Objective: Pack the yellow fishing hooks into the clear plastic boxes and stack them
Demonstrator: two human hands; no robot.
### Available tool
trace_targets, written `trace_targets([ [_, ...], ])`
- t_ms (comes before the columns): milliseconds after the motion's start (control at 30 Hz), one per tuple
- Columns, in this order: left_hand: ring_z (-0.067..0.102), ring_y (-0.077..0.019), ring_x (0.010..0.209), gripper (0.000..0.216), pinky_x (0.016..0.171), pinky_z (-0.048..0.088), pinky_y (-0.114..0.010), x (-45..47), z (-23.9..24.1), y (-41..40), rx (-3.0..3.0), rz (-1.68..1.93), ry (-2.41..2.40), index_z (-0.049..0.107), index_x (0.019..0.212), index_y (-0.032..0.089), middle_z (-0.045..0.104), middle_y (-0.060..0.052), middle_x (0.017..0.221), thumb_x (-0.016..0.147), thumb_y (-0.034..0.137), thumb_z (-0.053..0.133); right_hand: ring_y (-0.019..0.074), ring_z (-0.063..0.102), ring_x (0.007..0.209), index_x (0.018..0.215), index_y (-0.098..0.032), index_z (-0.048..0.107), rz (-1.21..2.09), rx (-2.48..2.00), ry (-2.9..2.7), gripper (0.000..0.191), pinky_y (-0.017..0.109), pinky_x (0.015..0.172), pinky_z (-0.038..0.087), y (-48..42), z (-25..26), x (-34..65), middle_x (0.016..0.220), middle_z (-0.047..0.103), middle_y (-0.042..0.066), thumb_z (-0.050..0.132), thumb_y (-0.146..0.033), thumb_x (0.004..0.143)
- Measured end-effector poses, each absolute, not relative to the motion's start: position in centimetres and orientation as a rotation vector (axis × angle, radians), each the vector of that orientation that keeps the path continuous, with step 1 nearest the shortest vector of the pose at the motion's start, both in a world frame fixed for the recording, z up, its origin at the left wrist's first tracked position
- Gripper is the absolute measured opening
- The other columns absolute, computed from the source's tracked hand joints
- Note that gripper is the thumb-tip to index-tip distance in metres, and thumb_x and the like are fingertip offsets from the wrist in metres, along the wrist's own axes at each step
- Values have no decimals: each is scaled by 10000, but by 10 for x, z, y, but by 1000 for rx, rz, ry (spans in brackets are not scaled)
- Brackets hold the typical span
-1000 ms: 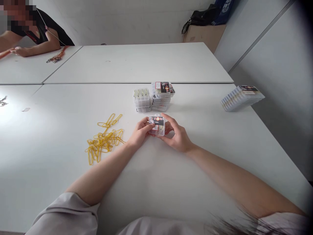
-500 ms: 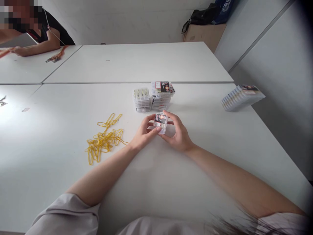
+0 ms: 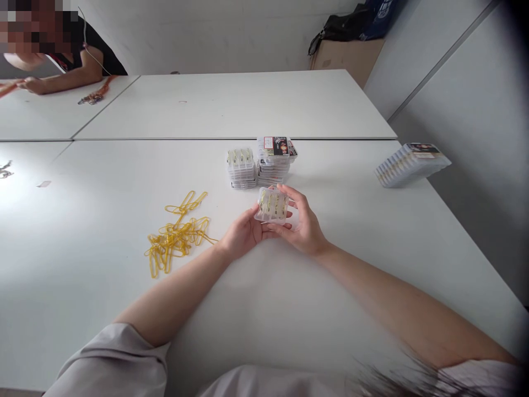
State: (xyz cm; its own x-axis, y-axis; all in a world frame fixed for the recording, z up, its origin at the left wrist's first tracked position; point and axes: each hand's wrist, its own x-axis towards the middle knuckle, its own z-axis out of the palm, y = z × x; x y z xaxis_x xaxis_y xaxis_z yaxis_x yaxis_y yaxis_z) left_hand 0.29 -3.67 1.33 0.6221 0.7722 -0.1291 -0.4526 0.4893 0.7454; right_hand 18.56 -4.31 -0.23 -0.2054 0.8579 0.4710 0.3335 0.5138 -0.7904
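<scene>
Between my two hands is a clear plastic case (image 3: 273,205) with narrow compartments, each holding a small yellow-green item too small to name. My left hand (image 3: 245,232) grips its left side and underside, the thumb at the left edge. On the right, my right hand (image 3: 305,225) holds the case with fingers at its top and side and the thumb below. Just beyond my hands stand two stacks of similar cases, the left stack (image 3: 242,168) with compartments facing up and the right stack (image 3: 273,162) topped by a black printed label.
Yellow rubber bands (image 3: 176,237) lie in a loose pile left of my left forearm. A leaning row of cases (image 3: 411,165) stands near the table's right edge. Across the tables, a person's hand (image 3: 33,85) holds orange strands, beside a bundle (image 3: 97,95) with metal ends.
The case in my hands has been turned over: its black label faced up before, and now the compartments do. My left thumb has moved from its front face to its left edge.
</scene>
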Motion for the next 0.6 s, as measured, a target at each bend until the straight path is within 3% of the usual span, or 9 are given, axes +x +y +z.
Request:
trace_targets([
  [333, 696, -321, 1128, 498, 1010, 476, -455, 2, 9, -31, 576, 716, 479, 641, 1247, 165, 722, -148, 1229, 907, 481, 461, 327, 400, 1472, 1585, -326, 227, 619, -969, -1804, 889, 562, 1136, 438, -45, -1, 185, 1625, 365, 127, 746, -370, 865],
  [467, 689, -318, 1138, 481, 1011, 476, -449, 1, 9, -30, 566, 717, 485, 668, 1192, 160, 740, -137, 1180, 879, 459, 458, 333, 451, 1424, 1576, -316, 256, 684, -986, -1788, 890, 524, 1057, 516, -44, -3, 185, 1623, 357, 137, 760, -396, 847],
  [533, 689, -317, 1136, 471, 1004, 480, -448, 1, 9, -30, 561, 720, 493, 675, 1172, 163, 747, -130, 1158, 866, 450, 460, 315, 558, 1313, 1562, -305, 281, 744, -1001, -1767, 863, 490, 991, 558, -44, -3, 185, 1559, 445, 152, 754, -407, 848],
  [600, 689, -318, 1132, 462, 997, 483, -448, 0, 9, -30, 552, 727, 502, 684, 1147, 160, 756, -128, 1130, 851, 438, 465, 260, 679, 1073, 1556, -292, 284, 841, -1038, -1753, 858, 437, 890, 596, -44, -2, 185, 1340, 630, 136, 753, -405, 846],
])
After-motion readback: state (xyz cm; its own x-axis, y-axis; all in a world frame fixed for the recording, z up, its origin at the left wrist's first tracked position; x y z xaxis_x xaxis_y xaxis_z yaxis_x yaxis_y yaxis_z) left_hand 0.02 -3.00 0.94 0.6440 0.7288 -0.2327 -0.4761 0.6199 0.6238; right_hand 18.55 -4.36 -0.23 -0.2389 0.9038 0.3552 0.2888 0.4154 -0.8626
